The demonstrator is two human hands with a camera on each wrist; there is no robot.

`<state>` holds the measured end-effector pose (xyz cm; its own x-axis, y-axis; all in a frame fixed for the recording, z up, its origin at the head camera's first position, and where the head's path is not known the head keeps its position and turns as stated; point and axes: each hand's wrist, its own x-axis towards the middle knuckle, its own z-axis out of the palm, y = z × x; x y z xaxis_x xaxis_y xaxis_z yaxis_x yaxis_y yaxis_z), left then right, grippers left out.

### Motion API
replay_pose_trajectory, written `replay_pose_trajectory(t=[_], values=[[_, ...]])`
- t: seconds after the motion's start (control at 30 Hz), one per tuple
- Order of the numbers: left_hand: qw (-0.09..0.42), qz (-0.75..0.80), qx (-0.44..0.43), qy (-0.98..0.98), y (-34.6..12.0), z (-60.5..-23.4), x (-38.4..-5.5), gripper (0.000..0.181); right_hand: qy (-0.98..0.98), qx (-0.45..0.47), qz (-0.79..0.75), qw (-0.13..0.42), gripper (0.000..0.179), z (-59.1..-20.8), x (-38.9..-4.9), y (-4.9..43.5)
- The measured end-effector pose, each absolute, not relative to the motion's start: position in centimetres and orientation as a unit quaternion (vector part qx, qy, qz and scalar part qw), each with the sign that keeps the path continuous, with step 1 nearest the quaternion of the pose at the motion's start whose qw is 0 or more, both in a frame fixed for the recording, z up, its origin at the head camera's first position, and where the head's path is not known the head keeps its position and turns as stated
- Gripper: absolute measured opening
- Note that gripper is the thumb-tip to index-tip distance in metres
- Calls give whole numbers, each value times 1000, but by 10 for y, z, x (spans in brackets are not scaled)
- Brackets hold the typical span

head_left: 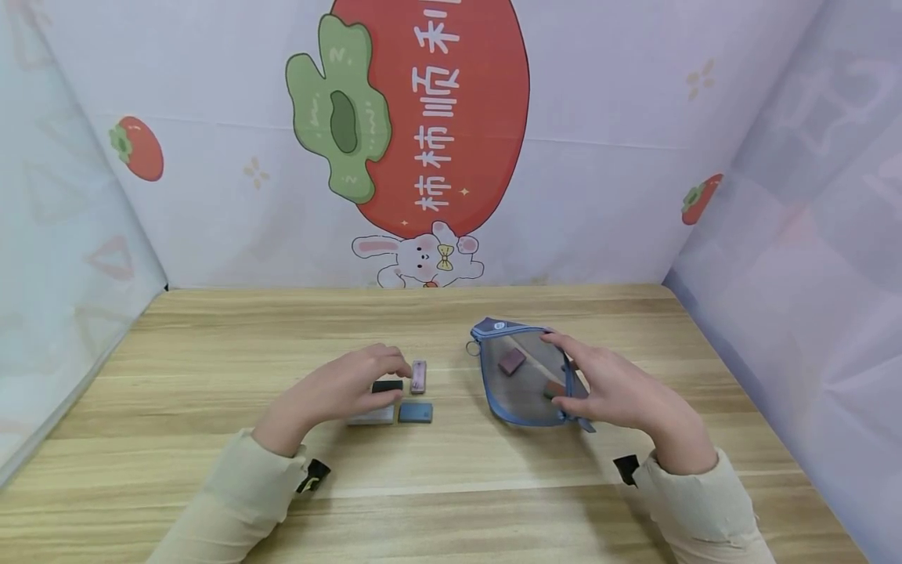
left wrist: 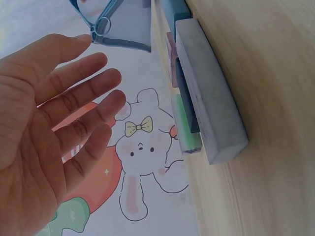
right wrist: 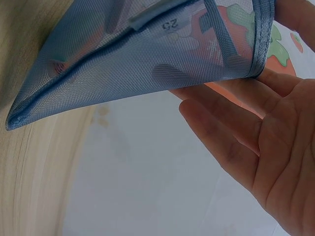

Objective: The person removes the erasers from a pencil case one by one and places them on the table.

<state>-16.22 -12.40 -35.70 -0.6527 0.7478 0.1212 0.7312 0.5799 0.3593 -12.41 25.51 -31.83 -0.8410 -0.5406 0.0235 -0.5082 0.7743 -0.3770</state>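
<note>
My left hand (head_left: 345,384) hovers above a small group of rectangular blocks, fingers loosely bent and holding nothing. The group has a white block (head_left: 371,417), a dark block (head_left: 387,385), a blue block (head_left: 416,413) and a pale pink block (head_left: 419,377). A green block (left wrist: 184,123) shows beside them in the left wrist view. My right hand (head_left: 623,388) grips the side of a blue mesh zip pouch (head_left: 517,403), thumb at the near side and fingers at the far side. Through the mesh I see a dark red block (head_left: 512,361) and a greenish-brown one (head_left: 554,390).
The blocks and pouch are on a wood-grain table (head_left: 451,501). A printed cloth (head_left: 599,211) with a large persimmon and a rabbit hangs along the back edge. Pale side walls (head_left: 810,274) stand left and right. A ring pull (head_left: 473,348) hangs at the pouch's left corner.
</note>
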Motion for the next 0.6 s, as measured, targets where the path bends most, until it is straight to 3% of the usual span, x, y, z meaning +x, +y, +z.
replay_pose_trajectory(t=[0.6], values=[[12,205,432,878,-98,-357,-173,31,939,-280,-195,39,80,-319,-123,255]])
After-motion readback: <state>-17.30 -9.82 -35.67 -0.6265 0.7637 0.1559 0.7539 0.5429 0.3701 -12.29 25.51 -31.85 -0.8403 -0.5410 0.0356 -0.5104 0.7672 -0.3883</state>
